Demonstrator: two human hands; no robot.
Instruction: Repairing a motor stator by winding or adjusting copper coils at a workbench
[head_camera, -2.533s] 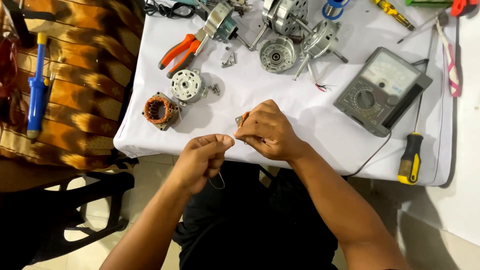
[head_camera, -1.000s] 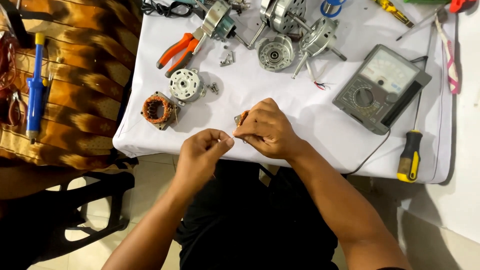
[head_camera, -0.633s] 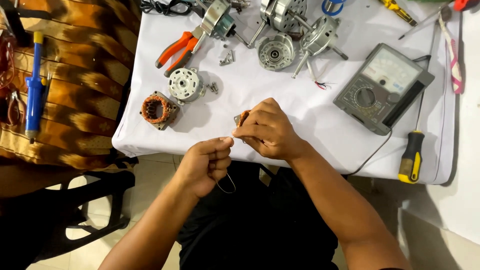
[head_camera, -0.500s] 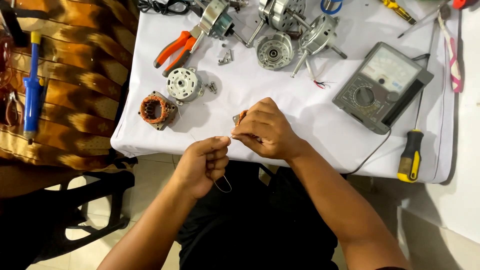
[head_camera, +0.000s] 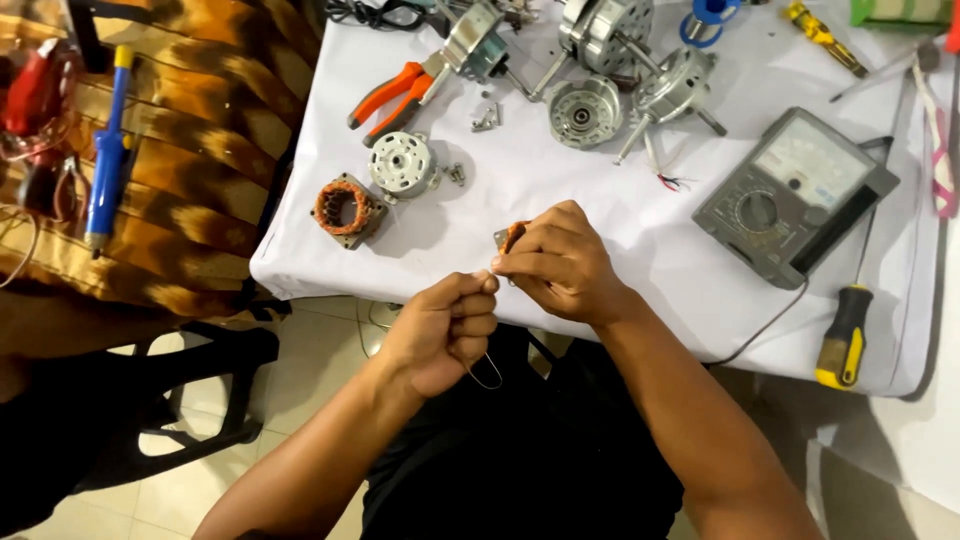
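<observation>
In the head view, at centre frame, the right hand (head_camera: 565, 265) curls its fingers closed around a small copper-wound coil (head_camera: 513, 236), of which only an orange-brown edge shows above the thumb, at the near edge of the white cloth (head_camera: 620, 200). Just below and left of it, the left hand (head_camera: 445, 330) is closed in a loose fist, thumb and forefinger pinched together on a thin wire (head_camera: 485, 372) that hangs below the fist in a fine dark loop; the two hands almost touch at the fingertips.

The cloth is smooth and matt, draped over the table. Left of centre lies one square stator (head_camera: 345, 208) with a ring of copper winding, and beside it one round, ribbed metal motor cap (head_camera: 402, 163). In the upper part sit a pair of orange-handled pliers (head_camera: 395, 95), several bright cast-metal motor housings (head_camera: 600, 60) with shafts, and a few loose screws (head_camera: 485, 118). At the right is one grey, boxy analogue multimeter (head_camera: 790, 195) with a pale dial face and round knob, and below it one screwdriver (head_camera: 843, 335) with a black and yellow handle.

At the far left, on a brown patterned fabric (head_camera: 190, 150), lies one long blue tool (head_camera: 105, 150).
</observation>
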